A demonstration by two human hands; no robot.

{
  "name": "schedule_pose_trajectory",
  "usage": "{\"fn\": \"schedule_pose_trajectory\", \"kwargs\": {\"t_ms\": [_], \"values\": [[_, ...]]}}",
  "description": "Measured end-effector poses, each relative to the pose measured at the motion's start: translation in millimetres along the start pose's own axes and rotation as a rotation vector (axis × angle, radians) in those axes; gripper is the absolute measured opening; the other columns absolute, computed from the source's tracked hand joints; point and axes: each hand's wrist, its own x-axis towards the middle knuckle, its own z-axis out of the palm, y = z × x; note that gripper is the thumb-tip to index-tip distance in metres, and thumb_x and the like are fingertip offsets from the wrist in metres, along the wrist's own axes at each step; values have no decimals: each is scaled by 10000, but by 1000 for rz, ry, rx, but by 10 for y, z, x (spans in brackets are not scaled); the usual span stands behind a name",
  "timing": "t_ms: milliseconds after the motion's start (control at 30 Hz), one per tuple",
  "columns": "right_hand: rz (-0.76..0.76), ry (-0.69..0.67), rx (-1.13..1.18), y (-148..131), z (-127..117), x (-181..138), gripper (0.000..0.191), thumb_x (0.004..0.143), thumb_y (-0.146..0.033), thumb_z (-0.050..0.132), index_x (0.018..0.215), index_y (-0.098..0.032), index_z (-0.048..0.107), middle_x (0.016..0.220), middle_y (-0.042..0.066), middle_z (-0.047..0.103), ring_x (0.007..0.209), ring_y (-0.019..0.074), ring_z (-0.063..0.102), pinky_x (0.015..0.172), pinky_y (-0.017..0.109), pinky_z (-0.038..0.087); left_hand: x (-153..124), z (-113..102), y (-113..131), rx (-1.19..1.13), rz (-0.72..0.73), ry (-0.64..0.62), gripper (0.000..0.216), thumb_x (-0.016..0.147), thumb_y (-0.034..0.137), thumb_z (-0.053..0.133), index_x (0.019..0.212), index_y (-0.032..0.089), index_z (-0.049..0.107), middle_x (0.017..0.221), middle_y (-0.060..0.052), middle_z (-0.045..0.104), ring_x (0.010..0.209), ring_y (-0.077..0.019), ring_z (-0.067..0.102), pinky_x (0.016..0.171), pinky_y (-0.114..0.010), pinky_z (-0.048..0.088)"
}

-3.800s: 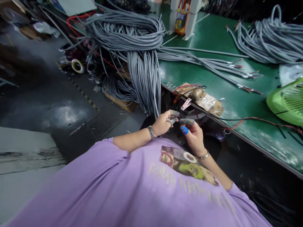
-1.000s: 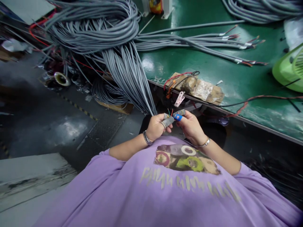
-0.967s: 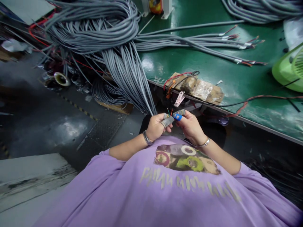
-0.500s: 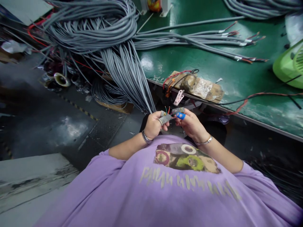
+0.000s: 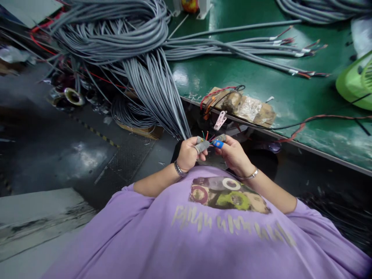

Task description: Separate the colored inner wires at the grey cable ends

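Note:
Both hands meet in front of my chest, just off the bench's near edge. My left hand, with grey coverings on thumb and finger, pinches the end of a grey cable; its sheath is mostly hidden by the fingers. Thin coloured wires, among them red and green ones, fan out from that grip. My right hand pinches some of these wires between a thumb with a blue cover and a grey-covered finger. Beyond the hands, a pink clip hangs at the bench edge.
A large bundle of grey cables drapes off the green bench at left. Cables with stripped ends lie across it. A taped wooden block sits at the edge, and a green fan-like object stands at right.
My right hand has shifted slightly left, closer to my left hand, and the wires between them show more spread. My left hand has stayed nearly in place.

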Motion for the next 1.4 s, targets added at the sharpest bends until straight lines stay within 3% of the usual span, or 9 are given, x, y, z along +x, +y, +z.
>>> {"fn": "schedule_pose_trajectory", "kwargs": {"t_ms": [133,300,500,867,1100,1267,1400], "values": [[-22,-82,-36,-61,42,28,362,637,-380,876,932,-218,742,878,9,705,702,111,576,593,237,450,-15,-11,-5,42,-13,-40,303,745,379,728,589,153,599,512,10,615,356,-59,508,353,-169,287],[-81,-31,-69,-17,78,57,265,657,-394,870,777,-205,729,735,-11,670,622,94,521,563,236,410,-26,-14,-23,49,-24,-47,296,752,366,721,589,152,597,527,5,626,364,-62,517,355,-167,294],[-32,-25,42,2,48,17,335,651,-442,874,849,-211,732,790,-9,686,628,82,543,576,222,444,-23,-12,-22,1,14,-3,331,751,411,730,593,152,598,520,5,620,362,-63,516,357,-170,302],[-80,61,35,42,75,14,228,635,-306,867,737,-197,694,684,-24,647,572,80,514,535,222,424,-45,8,-51,-3,9,-5,366,752,462,742,614,153,599,536,2,629,375,-68,537,361,-168,322],[-6,49,121,44,117,-8,268,626,-337,875,725,-200,667,590,-51,554,534,71,456,518,215,409,-19,28,-69,-42,70,74,371,756,495,722,639,166,596,528,11,621,376,-70,538,360,-171,301],[-13,2,102,-15,79,25,319,621,-371,886,828,-210,704,722,-24,651,593,86,531,544,225,441,-13,20,-49,-44,8,25,382,744,480,736,606,164,572,520,14,609,356,-67,514,353,-179,310],[-36,15,54,-34,82,50,305,629,-381,880,791,-205,691,751,-10,671,615,97,555,547,231,435,-6,17,-58,-54,4,-1,366,747,459,741,608,161,579,525,14,612,356,-71,518,349,-178,318]]}}
